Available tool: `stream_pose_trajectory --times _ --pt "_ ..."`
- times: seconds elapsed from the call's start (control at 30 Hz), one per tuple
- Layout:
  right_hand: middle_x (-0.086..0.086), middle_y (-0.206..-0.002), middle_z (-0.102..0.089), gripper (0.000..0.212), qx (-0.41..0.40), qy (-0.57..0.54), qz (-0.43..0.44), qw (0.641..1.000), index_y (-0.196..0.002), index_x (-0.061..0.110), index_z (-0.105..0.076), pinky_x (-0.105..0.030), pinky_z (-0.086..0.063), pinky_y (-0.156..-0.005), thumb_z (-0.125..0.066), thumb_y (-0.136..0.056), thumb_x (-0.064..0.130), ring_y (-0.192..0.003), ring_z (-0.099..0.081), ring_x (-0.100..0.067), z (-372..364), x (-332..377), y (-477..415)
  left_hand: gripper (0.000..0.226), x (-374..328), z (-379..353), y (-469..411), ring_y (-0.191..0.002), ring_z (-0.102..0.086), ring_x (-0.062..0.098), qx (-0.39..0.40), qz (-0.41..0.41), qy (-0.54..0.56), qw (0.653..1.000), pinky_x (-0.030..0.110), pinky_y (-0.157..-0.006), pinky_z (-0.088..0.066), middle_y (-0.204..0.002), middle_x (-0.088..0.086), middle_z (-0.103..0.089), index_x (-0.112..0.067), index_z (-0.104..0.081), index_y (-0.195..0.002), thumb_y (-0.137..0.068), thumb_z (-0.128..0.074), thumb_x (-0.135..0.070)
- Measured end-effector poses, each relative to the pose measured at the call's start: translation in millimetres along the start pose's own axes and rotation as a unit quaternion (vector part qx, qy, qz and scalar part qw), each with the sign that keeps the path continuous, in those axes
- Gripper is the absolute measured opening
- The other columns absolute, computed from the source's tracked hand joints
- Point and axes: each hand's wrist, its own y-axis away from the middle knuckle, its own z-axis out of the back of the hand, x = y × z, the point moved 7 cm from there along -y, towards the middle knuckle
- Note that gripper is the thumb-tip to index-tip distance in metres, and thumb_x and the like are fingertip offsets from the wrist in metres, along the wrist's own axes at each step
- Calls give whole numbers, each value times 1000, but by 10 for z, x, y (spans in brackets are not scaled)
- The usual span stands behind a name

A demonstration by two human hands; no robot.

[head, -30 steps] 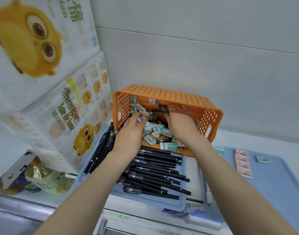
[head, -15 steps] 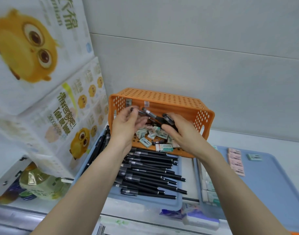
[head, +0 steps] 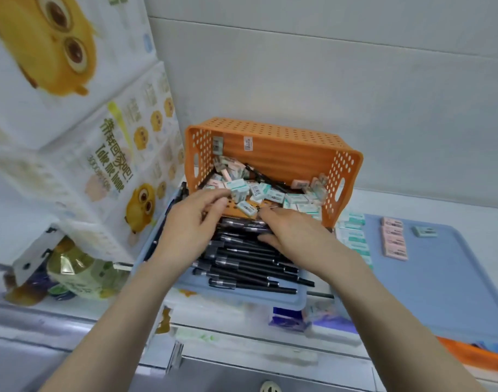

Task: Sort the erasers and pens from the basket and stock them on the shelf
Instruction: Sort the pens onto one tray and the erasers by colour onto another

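Erasers (head: 266,193) in white-and-green sleeves lay heaped with a few pens inside the orange perforated plastic basket (head: 273,145), which was tipped on its side just beyond the pale blue plastic tray (head: 242,299). Our left hand (head: 191,224) and right hand (head: 295,236) rested on the stacked black pens (head: 242,264) in that tray, fingers bent. We could not tell whether either gripped a pen. Pink rectangular erasers (head: 394,241) lay on the right blue tray (head: 440,278).

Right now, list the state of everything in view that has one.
orange basket, tipped on its side, erasers inside.
black pens, lying in rows on the left tray.
pink erasers, lined up on the right tray.
left hand, over the pens, grip unclear.
right hand, on the pens, grip unclear.
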Motion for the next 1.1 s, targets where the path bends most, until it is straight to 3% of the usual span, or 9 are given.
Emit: stream_pose_trajectory --times 0.07,0.17,0.33,0.53,0.63,0.73,0.83,0.97,1.1 --pt "-5 -118 -57 42 -6 -43 -6 999 -129 17 -49 -33 -43 -80 -60 -94 37 -108 -55 -25 -77 52 -68 29 20 -151 49 -114 -54 1 32 -35 -55 997 15 -100 -39 -123 -9 -64 -22 -67 -122 -99 -51 -27" --pt "-4 -121 -56 47 -32 -66 -34 997 -133 19 -54 -33 -43 -88 -65 -90 36 -111 -52 -24 -128 19 -38 29 70 -292 115 -118 -54 7 57 -46 -89 993 23 -104 -40 -126 -6 -62 -18 -66 -124 -99 -52 -22" --pt "-3 -107 -64 39 -143 -69 -62 985 -126 22 -66 -39 -47 -83 -68 -88 33 -97 -56 -26 -131 -157 203 30 75 -364 159 -120 -50 16 57 -69 -148 985 30 -104 -38 -125 -5 -62 -18 -65 -124 -98 -53 -26" --pt "-8 -107 -69 24 -183 -113 -64 975 -112 13 -72 -37 -51 -81 -62 -92 18 -94 -63 -29 -112 -185 203 30 38 -432 155 -118 -48 18 64 -93 -177 978 34 -102 -41 -122 -5 -62 -20 -66 -123 -98 -52 -28" --pt "-14 -113 -69 35 -218 -91 -110 966 -117 8 -69 -38 -51 -85 -65 -84 -3 -100 -63 -34 70 -429 170 28 28 -407 122 -118 -48 17 62 -97 -178 977 32 -102 -39 -123 -6 -61 -19 -67 -121 -97 -54 -23" --pt "-16 -135 -55 64 -83 4 -144 986 -140 9 -48 -44 -35 -109 -62 -80 -8 -125 -49 -38 54 -705 -43 27 -18 -377 50 -119 -47 16 45 -104 -179 977 28 -101 -36 -123 -6 -61 -19 -68 -120 -97 -55 -23" --pt "-13 -145 -44 63 76 27 -138 987 -145 15 -37 -46 -21 -116 -62 -87 8 -132 -39 -39 -118 -853 -253 29 -88 -362 -120 -117 -49 21 26 -116 -188 975 33 -100 -40 -123 -1 -61 -15 -66 -122 -95 -58 -17" --pt "-1 -119 -59 38 74 46 -121 989 -119 26 -57 -43 -37 -102 -61 -82 18 -111 -52 -29 -113 -925 -397 43 -61 -414 -495 -118 -50 31 47 -95 -256 961 41 -100 -41 -131 8 -58 -11 -58 -131 -89 -64 -12" --pt "0 -112 -64 34 55 14 -137 989 -112 26 -60 -42 -39 -99 -63 -80 16 -105 -55 -28 -67 -979 -412 51 -13 -550 -746 -120 -49 32 100 -59 -317 941 40 -98 -43 -137 8 -52 -15 -53 -137 -87 -65 -13"
